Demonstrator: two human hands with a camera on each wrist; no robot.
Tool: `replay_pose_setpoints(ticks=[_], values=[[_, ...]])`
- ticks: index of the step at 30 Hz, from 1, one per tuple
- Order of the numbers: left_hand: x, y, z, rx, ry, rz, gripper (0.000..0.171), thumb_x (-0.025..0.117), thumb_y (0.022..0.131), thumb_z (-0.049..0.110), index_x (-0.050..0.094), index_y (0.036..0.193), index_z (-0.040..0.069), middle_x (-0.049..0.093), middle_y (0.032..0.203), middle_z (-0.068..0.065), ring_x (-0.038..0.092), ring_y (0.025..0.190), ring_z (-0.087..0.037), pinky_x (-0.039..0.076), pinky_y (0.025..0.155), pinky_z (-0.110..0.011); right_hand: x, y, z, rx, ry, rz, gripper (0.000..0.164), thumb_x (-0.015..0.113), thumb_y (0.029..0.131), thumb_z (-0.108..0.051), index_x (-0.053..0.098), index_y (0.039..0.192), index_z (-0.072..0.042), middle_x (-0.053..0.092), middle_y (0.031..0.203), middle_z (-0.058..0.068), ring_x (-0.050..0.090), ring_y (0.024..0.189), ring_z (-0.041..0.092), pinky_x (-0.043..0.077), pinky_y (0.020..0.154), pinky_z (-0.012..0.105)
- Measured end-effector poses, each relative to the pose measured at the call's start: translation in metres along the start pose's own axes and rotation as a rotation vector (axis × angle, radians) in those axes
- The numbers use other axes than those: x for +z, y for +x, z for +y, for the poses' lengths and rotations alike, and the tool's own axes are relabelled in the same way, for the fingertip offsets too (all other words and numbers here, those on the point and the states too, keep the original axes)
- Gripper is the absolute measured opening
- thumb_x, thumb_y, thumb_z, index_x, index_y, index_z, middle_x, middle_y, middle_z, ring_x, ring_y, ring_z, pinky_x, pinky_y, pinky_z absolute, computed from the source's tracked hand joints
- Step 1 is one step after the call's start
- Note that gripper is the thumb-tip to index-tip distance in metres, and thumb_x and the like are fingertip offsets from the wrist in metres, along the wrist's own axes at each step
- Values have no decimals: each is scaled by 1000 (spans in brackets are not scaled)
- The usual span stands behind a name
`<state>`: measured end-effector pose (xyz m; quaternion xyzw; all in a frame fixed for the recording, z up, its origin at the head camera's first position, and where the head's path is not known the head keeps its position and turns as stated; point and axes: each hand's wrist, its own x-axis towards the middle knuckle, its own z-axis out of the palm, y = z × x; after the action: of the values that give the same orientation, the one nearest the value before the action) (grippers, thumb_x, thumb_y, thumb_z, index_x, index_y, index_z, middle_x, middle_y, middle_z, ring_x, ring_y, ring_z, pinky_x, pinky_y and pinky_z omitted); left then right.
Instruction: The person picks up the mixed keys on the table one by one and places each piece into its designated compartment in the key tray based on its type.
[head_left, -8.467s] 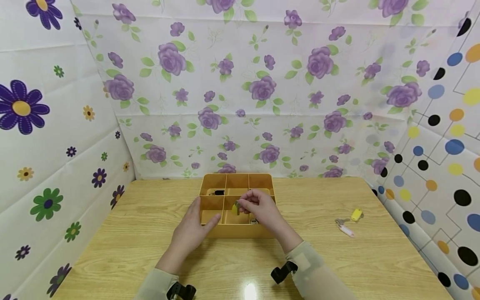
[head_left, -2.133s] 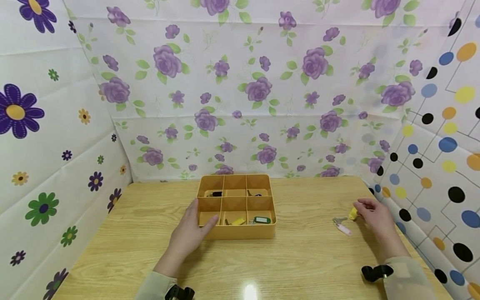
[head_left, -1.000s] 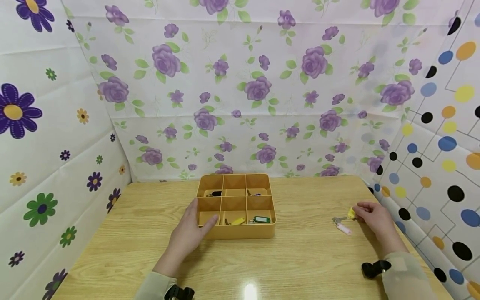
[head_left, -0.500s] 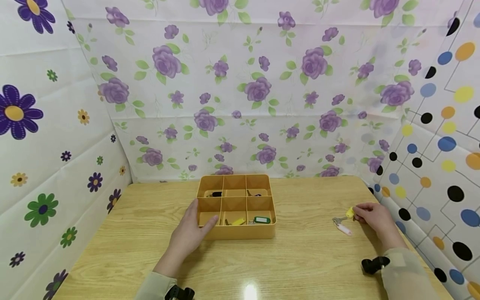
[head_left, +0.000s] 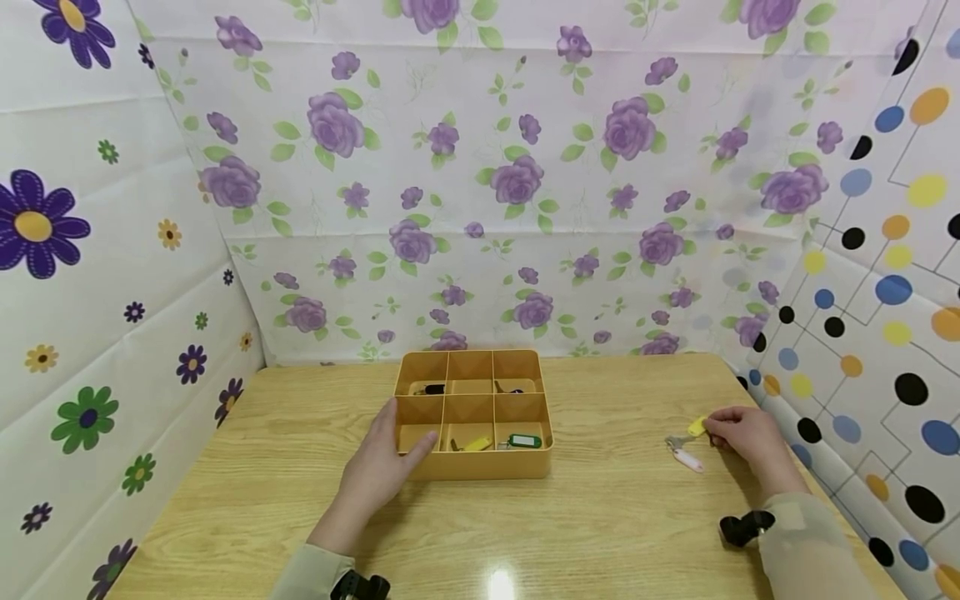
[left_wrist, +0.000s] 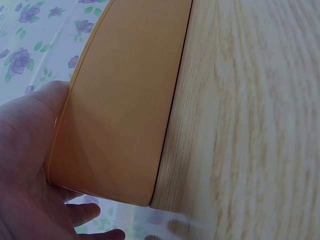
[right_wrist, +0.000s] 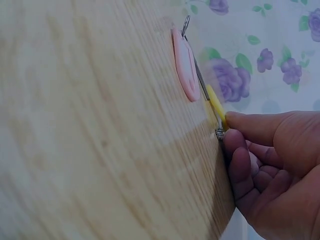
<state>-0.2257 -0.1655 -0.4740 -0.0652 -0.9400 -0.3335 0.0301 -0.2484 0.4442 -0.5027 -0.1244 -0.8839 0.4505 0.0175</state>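
My left hand [head_left: 381, 467] lies at the front left corner of an orange compartment box [head_left: 480, 467], fingers along its left side and thumb extended over the front rim. The left wrist view shows the thumb against the box's rim [left_wrist: 64, 112] and the other fingers spread past the corner. At the table's right, my right hand [head_left: 752, 440] pinches the end of a yellow key tag [head_left: 697, 427] between thumb and fingertips. In the right wrist view, a metal ring [right_wrist: 220, 133] shows by those fingertips. Just beside the tag lies a key [head_left: 678, 442] with a pink tag [head_left: 688, 460].
Inside the box are a black-tagged key [head_left: 432, 389], a dark blue-headed key [head_left: 512, 389], a yellow-tagged key [head_left: 476, 444] and a green key tag [head_left: 523, 440], each in its own compartment. Floral cloth [head_left: 517, 179] walls the table [head_left: 480, 533] at the back.
Earlier the right hand held a yellow-tagged key over the box; such a key now lies in the front middle compartment. Lately that hand has drawn another yellow tag slightly left. The left hand stays put.
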Motion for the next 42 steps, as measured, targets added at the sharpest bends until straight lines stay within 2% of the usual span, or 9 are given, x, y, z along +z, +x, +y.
replay_pose_setpoints(ticks=[12,17,27,35,42], values=[[0,1,0,3,-2,0,111,62,107,68,8,176,-1,14,182,-24,27,161,-51,36,121,-74,0,0,-3,34,-67,8,34,69,109,-24,76,110,10,73,78,2,66,73,19,54,62,29],[0,1,-1,0,-2,-1,111,61,107,68,7,176,0,14,182,-23,27,161,-51,35,121,-74,1,0,-4,51,-62,28,36,66,110,-23,74,113,12,72,76,3,66,71,19,55,60,29],[0,1,-1,1,0,1,111,61,107,68,7,176,-1,14,182,-23,27,161,-52,37,120,-74,6,2,1,44,30,74,34,65,110,-16,69,121,16,73,90,8,69,72,13,60,62,27],[0,2,-1,13,7,15,115,58,105,74,10,176,-1,15,181,-24,30,160,-53,39,118,-74,7,1,4,52,122,75,37,65,112,-17,65,129,16,75,92,2,70,75,9,60,65,25],[0,1,-2,9,13,6,117,55,104,79,8,176,-1,14,181,-24,28,161,-52,37,120,-74,6,0,4,52,151,67,37,66,113,-20,65,130,14,74,91,-1,69,76,8,60,67,24]])
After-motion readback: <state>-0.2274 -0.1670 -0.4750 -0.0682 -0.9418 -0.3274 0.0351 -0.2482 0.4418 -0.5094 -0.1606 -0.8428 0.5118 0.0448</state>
